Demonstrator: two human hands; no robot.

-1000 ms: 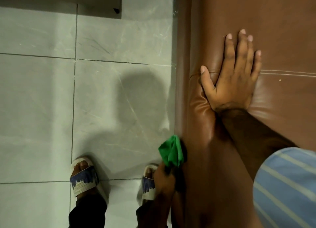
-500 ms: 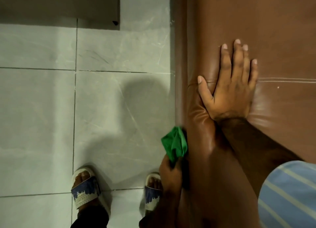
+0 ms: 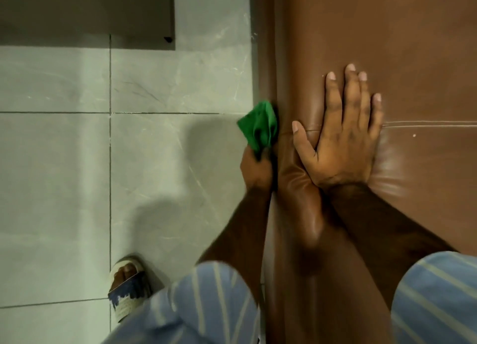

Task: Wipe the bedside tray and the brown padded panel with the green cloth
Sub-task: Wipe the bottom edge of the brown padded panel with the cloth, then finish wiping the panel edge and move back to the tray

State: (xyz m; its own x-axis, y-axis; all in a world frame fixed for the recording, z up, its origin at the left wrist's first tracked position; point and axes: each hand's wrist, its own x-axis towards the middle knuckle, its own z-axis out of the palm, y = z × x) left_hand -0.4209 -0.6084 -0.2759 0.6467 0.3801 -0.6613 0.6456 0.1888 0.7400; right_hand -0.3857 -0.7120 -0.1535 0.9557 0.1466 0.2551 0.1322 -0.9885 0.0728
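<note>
The brown padded panel (image 3: 387, 34) fills the right half of the head view, shiny, with a stitched seam across it. My right hand (image 3: 343, 137) lies flat on its face, fingers spread, across that seam. My left hand (image 3: 255, 170) grips the bunched green cloth (image 3: 259, 128) and presses it against the panel's left side edge, level with the seam. The cloth sticks out above my fist. The bedside tray is not in view.
Grey floor tiles (image 3: 167, 188) cover the left half. A dark flat slab with a corner (image 3: 87, 16) sits at the top left. One sandalled foot (image 3: 127, 287) stands on the tiles at the bottom left. Striped blue sleeves (image 3: 438, 297) cover the lower edge.
My left hand has slid the green cloth up along the panel's side edge, from low down to the seam. The right hand stays flat on the panel. The camera has tipped forward.
</note>
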